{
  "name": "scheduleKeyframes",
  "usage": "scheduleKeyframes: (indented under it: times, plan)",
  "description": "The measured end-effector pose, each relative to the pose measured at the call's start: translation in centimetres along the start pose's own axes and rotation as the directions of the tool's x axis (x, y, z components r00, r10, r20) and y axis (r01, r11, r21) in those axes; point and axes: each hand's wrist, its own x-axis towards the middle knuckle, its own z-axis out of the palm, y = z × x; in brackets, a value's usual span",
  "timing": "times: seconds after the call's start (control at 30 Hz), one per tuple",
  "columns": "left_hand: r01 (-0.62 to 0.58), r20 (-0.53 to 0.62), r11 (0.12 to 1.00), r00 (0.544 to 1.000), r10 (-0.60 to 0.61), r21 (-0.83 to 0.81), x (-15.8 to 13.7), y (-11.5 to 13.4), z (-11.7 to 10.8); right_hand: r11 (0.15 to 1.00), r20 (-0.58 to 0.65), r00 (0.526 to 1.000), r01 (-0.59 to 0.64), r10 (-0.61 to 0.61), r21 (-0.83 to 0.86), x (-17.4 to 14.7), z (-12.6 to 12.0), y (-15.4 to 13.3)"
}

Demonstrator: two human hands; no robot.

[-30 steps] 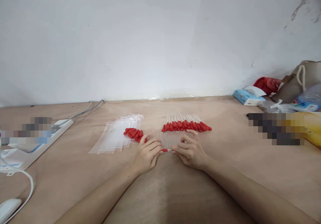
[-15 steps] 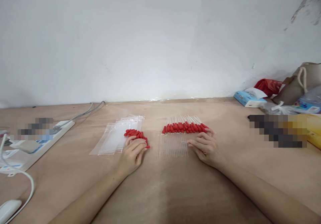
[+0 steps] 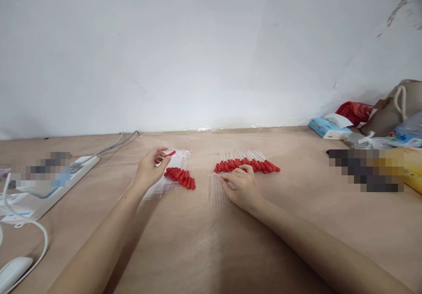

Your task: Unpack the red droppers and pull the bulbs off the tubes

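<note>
My left hand (image 3: 150,168) is raised over the clear plastic bags (image 3: 157,192), pinching one red rubber bulb (image 3: 170,154) between thumb and fingers. Below and to its right, a small heap of red rubber bulbs (image 3: 180,176) lies partly on the bags. My right hand (image 3: 243,186) has thumb and forefinger closed at the upper ends of a row of thin clear tubes (image 3: 216,190), seemingly on one tube; its fingers hide part of that row. Just behind it lies a row of assembled droppers (image 3: 227,165), red bulbs towards me and clear stems pointing to the wall.
A white power strip (image 3: 67,193) with cables lies at the left, with a white plug-like device (image 3: 15,270) nearer me. At the right back are a blue tissue box (image 3: 325,128), a red bag (image 3: 354,111), a grey-brown bag (image 3: 384,114) and a yellow package (image 3: 413,171). A wall closes the back.
My left hand has lifted from the bulb heap, moving left and back with one bulb. My right hand has shifted left across the tubes, uncovering the right end of the dropper row.
</note>
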Motion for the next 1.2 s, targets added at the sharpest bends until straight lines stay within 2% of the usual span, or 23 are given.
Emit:
scheduleKeyframes:
  times: [0.07,0.17,0.33,0.47,0.63,0.8,0.97,1.2]
  plan:
    - [0.019,0.029,1.000,0.999,-0.019,0.005,0.3,-0.3,-0.3,0.997,-0.007,0.999,0.041,-0.042,-0.072,0.4,0.9,-0.7]
    - [-0.085,0.113,0.996,0.990,0.084,0.010,-0.4,-0.2,0.2,0.982,0.033,0.995,0.096,-0.092,-0.160,0.4,1.7,-1.5]
    - [-0.310,0.325,0.949,0.905,0.274,0.063,-1.6,0.9,1.5,0.967,0.125,0.984,0.151,-0.127,-0.206,-0.3,2.0,-1.9]
    - [-0.432,0.387,0.887,0.855,0.345,0.165,-1.8,1.2,1.8,0.978,0.157,0.984,0.116,-0.089,-0.172,-0.3,2.0,-2.1]
    - [-0.496,0.424,0.856,0.813,0.400,0.144,-1.9,0.9,1.9,0.988,0.194,0.980,0.069,-0.041,-0.141,-0.2,2.2,-2.6]
    - [-0.485,0.519,0.872,0.762,0.387,0.062,-2.1,0.9,2.0,0.989,0.248,0.968,0.071,-0.037,-0.130,-0.1,2.2,-2.9]
    - [-0.487,0.538,0.872,0.751,0.382,0.061,-2.2,0.9,2.0,0.991,0.260,0.965,0.068,-0.036,-0.115,-0.2,2.1,-2.9]
    - [-0.511,0.534,0.857,0.742,0.407,0.057,-2.4,1.2,1.7,0.994,0.171,0.985,0.003,0.016,-0.107,-0.4,1.6,-2.2]
